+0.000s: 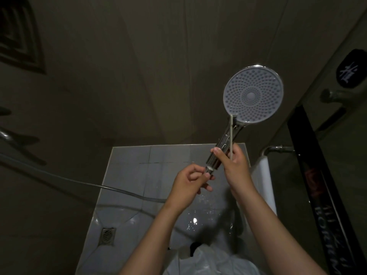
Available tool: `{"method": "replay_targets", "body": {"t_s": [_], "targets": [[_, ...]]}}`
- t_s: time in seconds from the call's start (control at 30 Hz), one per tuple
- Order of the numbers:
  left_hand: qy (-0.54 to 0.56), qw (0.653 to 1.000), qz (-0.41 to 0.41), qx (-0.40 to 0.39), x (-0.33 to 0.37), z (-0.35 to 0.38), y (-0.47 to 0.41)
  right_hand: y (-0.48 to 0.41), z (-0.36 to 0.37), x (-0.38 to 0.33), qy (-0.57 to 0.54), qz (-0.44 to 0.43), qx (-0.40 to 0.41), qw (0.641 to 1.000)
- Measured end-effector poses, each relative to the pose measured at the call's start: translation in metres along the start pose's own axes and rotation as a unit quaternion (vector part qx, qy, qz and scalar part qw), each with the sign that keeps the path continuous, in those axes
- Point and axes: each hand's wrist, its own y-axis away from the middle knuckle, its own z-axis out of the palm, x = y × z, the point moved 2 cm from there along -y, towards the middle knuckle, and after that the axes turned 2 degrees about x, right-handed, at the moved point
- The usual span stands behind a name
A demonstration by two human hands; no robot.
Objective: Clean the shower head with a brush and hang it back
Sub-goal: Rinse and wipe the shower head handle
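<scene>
Your right hand [235, 165] grips the shower head [253, 94] by its chrome handle, spray face toward you, raised over the wet tiled floor [131, 155]. The same grip pins the brush [231, 133] along the handle; only a thin white stick shows, so brush is my guess. Your left hand [188, 185] pinches the handle's base fitting, fingers curled. The hose [79, 183] trails left. Step looks like regripping between scrubbing and hanging. Next move: free the brush and find the bracket, which isn't in view.
</scene>
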Motion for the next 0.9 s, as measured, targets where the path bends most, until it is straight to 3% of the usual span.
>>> {"method": "replay_targets", "body": {"t_s": [0.27,0.47,0.7,0.9], "targets": [[0.018,0.994,0.017,0.105,0.004,0.005,0.007,0.002,-0.001,0.004,-0.009,0.019,-0.004,1.000],[-0.053,0.984,0.030,0.166,0.001,0.006,0.008,0.007,0.002,0.005,-0.004,0.029,-0.009,1.000],[0.034,0.997,-0.007,0.070,0.000,0.006,0.012,0.008,0.002,0.009,-0.003,0.029,-0.015,0.999],[0.043,0.998,-0.035,0.019,-0.003,0.002,0.009,0.010,-0.001,0.009,0.005,0.016,-0.025,1.000]]}}
